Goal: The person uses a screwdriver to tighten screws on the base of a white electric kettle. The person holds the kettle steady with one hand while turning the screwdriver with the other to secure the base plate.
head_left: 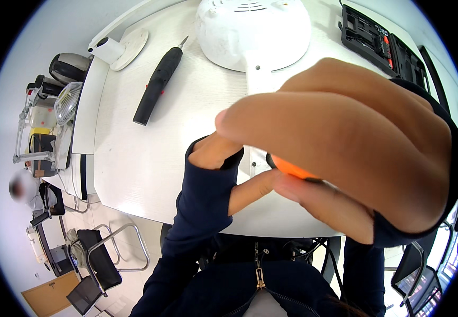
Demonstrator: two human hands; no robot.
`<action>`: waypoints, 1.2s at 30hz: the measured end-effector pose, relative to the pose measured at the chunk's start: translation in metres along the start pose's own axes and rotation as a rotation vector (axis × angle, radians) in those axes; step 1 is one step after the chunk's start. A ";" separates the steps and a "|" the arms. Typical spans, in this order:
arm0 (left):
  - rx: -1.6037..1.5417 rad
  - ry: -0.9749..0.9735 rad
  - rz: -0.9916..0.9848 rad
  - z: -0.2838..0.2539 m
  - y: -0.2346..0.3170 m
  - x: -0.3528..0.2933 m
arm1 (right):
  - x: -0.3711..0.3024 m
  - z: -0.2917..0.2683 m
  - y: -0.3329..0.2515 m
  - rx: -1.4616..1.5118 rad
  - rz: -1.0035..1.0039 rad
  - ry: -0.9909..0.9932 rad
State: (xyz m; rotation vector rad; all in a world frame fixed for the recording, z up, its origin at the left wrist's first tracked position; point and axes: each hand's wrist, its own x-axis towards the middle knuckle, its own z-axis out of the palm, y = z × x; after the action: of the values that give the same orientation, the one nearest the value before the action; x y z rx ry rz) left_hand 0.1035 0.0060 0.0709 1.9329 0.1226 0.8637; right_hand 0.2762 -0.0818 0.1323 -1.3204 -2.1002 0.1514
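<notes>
My right hand (340, 137) is large and close to the camera, its fingers curled shut around an orange-and-black handle (295, 168). Most of that handle is hidden by the fingers. Just behind it, my left hand (252, 193) comes out of a dark blue sleeve, with its thumb reaching to the orange handle and its fingers bent in. The left fingertips are covered by my right hand, so what they grip cannot be made out. Under both hands runs the narrow white stem (258, 79) of a rounded white appliance (252, 39) lying on the table (128, 174).
A black electric screwdriver (157, 87) lies left of the appliance. Behind it is a white disc-shaped base with a short tube (110, 51). An open black tool case (366, 39) sits at the far right. Chairs (99, 259) and a person (25, 190) are off to the left.
</notes>
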 end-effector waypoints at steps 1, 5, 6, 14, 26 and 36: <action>-0.027 -0.002 0.011 0.003 -0.003 0.002 | -0.005 -0.004 0.001 -0.009 0.011 0.002; -0.041 0.017 -0.012 -0.007 -0.005 -0.008 | -0.003 0.008 0.004 0.025 -0.012 0.000; -0.021 0.002 -0.027 -0.005 -0.001 -0.005 | -0.005 0.007 0.005 0.020 -0.006 0.001; 0.007 0.000 -0.022 -0.005 0.004 -0.003 | -0.005 0.007 0.005 0.022 0.007 0.000; 0.002 0.027 0.000 -0.004 -0.002 -0.005 | -0.007 0.005 0.004 0.022 0.011 -0.002; 0.054 -0.038 -0.101 -0.009 0.011 -0.003 | -0.010 0.007 0.007 0.029 0.011 0.006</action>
State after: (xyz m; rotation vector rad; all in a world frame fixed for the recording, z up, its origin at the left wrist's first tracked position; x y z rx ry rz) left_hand 0.0925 0.0060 0.0804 1.9746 0.2205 0.7631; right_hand 0.2804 -0.0855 0.1197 -1.3133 -2.0789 0.1819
